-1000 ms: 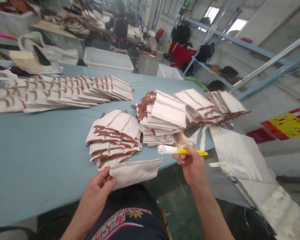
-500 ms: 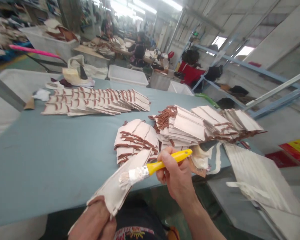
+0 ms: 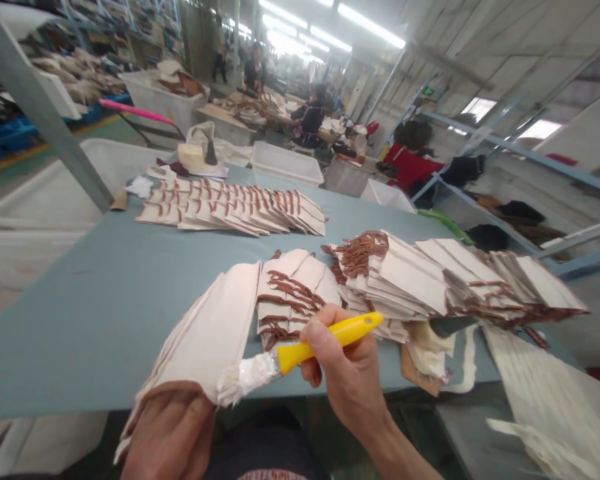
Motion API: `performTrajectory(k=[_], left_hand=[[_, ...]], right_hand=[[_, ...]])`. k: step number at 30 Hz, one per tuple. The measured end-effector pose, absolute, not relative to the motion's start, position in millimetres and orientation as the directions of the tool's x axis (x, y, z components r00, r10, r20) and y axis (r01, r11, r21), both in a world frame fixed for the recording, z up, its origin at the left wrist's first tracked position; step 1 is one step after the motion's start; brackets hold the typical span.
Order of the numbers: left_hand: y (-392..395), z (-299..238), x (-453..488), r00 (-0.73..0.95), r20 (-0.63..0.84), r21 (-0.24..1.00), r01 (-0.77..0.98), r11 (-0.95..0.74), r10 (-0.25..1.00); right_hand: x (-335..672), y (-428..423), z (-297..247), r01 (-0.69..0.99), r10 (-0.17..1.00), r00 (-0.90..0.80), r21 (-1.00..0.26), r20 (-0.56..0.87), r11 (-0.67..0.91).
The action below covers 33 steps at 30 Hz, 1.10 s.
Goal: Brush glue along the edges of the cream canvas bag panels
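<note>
Holding brush [image 3: 291, 359] in right hand [image 3: 347, 373], with bristles [image 3: 231, 385] at edge of pouch [image 3: 213, 320], beside stack [image 3: 300, 280] on worktop [image 3: 100, 313]. Touching pouch's brown-rimmed end with left hand [image 3: 173, 430]; cannot tell that grip's width.

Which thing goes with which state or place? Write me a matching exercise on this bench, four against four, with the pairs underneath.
1. Paintbrush
2. Left hand
3. Right hand
4. Long overlapping row of pieces

A. Lies along the far side of the table
B. Wrapped around a tool's handle
C. At the brown-edged end of a pale piece
D. Yellow, with a white-coated head

Pairs: 1-D, 2-C, 3-B, 4-A
</note>
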<state>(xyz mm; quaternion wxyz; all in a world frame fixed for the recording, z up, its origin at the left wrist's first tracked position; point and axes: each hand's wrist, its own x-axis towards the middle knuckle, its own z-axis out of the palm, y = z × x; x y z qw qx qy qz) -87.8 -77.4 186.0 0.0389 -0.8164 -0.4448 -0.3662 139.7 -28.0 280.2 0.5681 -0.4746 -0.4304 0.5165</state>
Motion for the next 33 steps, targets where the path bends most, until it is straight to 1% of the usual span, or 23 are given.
performTrajectory(k=[3,6,9,13,16,20,24,26,29,33], left_hand=[[-81,182,-83,0.302,0.628,0.277,0.774,-0.569,0.717],[-83,179,-76,0.29,0.649,0.291,0.76,-0.581,0.704],[-83,177,-68,0.282,0.662,0.282,0.764,-0.58,0.695],[-84,173,-62,0.3,0.648,0.245,0.788,-0.565,0.7],[-86,172,-57,0.271,0.645,0.262,0.8,-0.54,0.715],[-86,173,-50,0.256,0.642,0.275,0.803,-0.528,0.723],[-85,175,-45,0.287,0.633,0.256,0.799,-0.544,0.719],[-85,175,-43,0.289,0.635,0.262,0.791,-0.552,0.716],[-86,173,-40,0.289,0.629,0.266,0.793,-0.548,0.722],[-89,170,-37,0.268,0.623,0.281,0.8,-0.53,0.735]], right_hand=[[140,-26,276,-0.195,0.999,0.023,-0.98,-0.031,-0.026],[143,-24,273,-0.191,0.996,-0.053,-0.978,-0.069,-0.078],[146,-20,271,-0.194,0.994,-0.073,-0.977,-0.079,-0.092],[155,-13,270,-0.165,0.982,-0.146,-0.976,-0.117,-0.14],[169,-9,271,-0.129,0.969,-0.199,-0.976,-0.148,-0.175],[183,-7,276,-0.074,0.967,-0.203,-0.982,-0.155,-0.173],[182,-11,280,-0.112,0.986,-0.133,-0.987,-0.096,-0.112],[180,-15,279,-0.119,0.987,-0.138,-0.988,-0.081,-0.098],[183,-21,275,-0.084,0.982,-0.172,-0.991,-0.085,-0.1],[192,-28,272,-0.023,0.989,-0.113,-0.995,-0.098,-0.101]])
